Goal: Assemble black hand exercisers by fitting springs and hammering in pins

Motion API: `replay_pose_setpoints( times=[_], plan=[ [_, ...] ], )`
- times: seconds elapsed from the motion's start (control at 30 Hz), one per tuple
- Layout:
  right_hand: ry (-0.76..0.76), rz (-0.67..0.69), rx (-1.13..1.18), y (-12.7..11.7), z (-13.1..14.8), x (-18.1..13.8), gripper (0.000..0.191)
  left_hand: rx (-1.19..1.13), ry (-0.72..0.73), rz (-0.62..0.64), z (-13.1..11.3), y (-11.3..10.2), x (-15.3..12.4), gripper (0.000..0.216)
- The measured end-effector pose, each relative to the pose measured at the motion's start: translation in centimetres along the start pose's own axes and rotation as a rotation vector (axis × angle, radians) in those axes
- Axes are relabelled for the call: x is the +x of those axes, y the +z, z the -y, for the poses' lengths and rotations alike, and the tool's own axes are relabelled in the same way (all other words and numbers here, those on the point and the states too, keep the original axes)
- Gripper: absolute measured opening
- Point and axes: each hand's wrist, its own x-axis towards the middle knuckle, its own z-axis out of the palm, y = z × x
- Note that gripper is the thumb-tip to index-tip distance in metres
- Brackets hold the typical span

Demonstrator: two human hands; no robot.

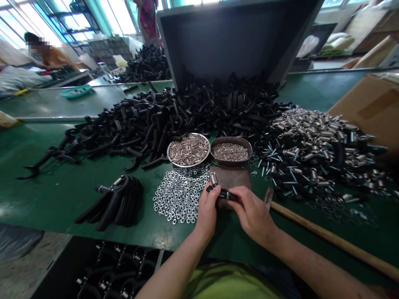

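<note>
Both my hands hold one black plastic part (225,194) between them, over a flat metal plate (232,177). My left hand (207,209) grips its left end, where a silvery coil spring (213,178) stands up. The fingers of my right hand (252,209) are closed on its right end. Just left of my left hand spreads a heap of nuts (177,197). Behind the plate are a round dish of metal pins (189,150) and an oval tin of tiny metal pieces (231,150).
A hammer (327,236) lies to the right. Black handles (149,120) spill from a tipped grey crate (233,45). Springs and bolts (314,145) are piled at right, near a cardboard box (374,108). Assembled clamps (121,201) stand at left. Two people are in the background.
</note>
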Motion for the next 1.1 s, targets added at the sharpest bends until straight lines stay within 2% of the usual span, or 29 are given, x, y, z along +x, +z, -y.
replay_pose_setpoints(
  times=[0.07, 0.17, 0.23, 0.3, 0.4, 0.47, 0.5, 0.57, 0.63, 0.7, 0.77, 0.83, 0.87, 0.93, 1.03, 1.1],
  plan=[
    [0.035, -0.015, 0.036, 0.3, 0.2, -0.4, 0.012, 0.080, 0.049, -0.006, 0.1, -0.1, -0.1, 0.017],
    [0.345, 0.090, 0.270, 0.4, 1.1, -0.5, 0.014, 0.188, 0.114, -0.015, 0.0, -0.4, -0.5, 0.015],
    [0.571, 0.182, 0.536, 0.3, 1.8, -0.2, 0.020, 0.229, 0.132, -0.029, -0.1, -0.5, -0.7, 0.015],
    [0.728, 0.244, 0.788, -0.1, 2.5, 0.1, 0.026, 0.260, 0.145, -0.042, -0.2, -0.7, -0.9, 0.014],
    [0.893, 0.288, 1.056, -0.4, 3.2, 0.6, 0.032, 0.303, 0.209, -0.035, -0.4, -0.9, -1.1, 0.015],
    [0.946, 0.293, 1.124, -0.5, 3.2, 0.7, 0.032, 0.321, 0.253, -0.030, -0.5, -0.9, -1.1, 0.016],
    [0.936, 0.300, 1.096, -0.4, 3.2, 0.6, 0.032, 0.323, 0.252, -0.032, -0.6, -0.8, -1.0, 0.016],
    [0.815, 0.310, 0.901, -0.3, 2.7, 0.4, 0.032, 0.306, 0.196, -0.034, -0.6, -0.7, -0.7, 0.019],
    [0.565, 0.239, 0.568, -0.2, 1.9, 0.0, 0.031, 0.260, 0.122, -0.029, -0.5, -0.5, -0.5, 0.022],
    [0.234, 0.102, 0.236, 0.0, 1.2, -0.3, 0.027, 0.181, 0.075, -0.016, -0.2, -0.4, -0.3, 0.023],
    [-0.038, -0.016, 0.007, 0.1, 0.7, -0.6, 0.020, 0.095, 0.045, 0.005, 0.2, -0.5, -0.4, 0.026],
    [-0.141, -0.059, -0.090, 0.1, 0.6, -0.6, 0.018, 0.039, 0.029, -0.003, 0.8, -0.6, -0.5, 0.033],
    [-0.118, -0.060, -0.103, 0.0, 0.8, -0.5, 0.022, 0.027, 0.033, -0.017, 1.0, -0.7, -0.7, 0.037],
    [0.050, 0.009, -0.046, -0.2, 1.2, -0.2, 0.033, 0.025, 0.064, -0.038, 1.4, -0.8, -1.0, 0.046],
    [0.425, 0.275, 0.214, -0.8, 1.7, 0.1, 0.057, 0.018, 0.106, 0.004, 1.4, -0.8, -1.2, 0.053],
    [0.520, 0.371, 0.333, -1.1, 1.7, 0.1, 0.063, -0.006, 0.104, 0.030, 1.1, -0.7, -1.2, 0.055]
  ],
)
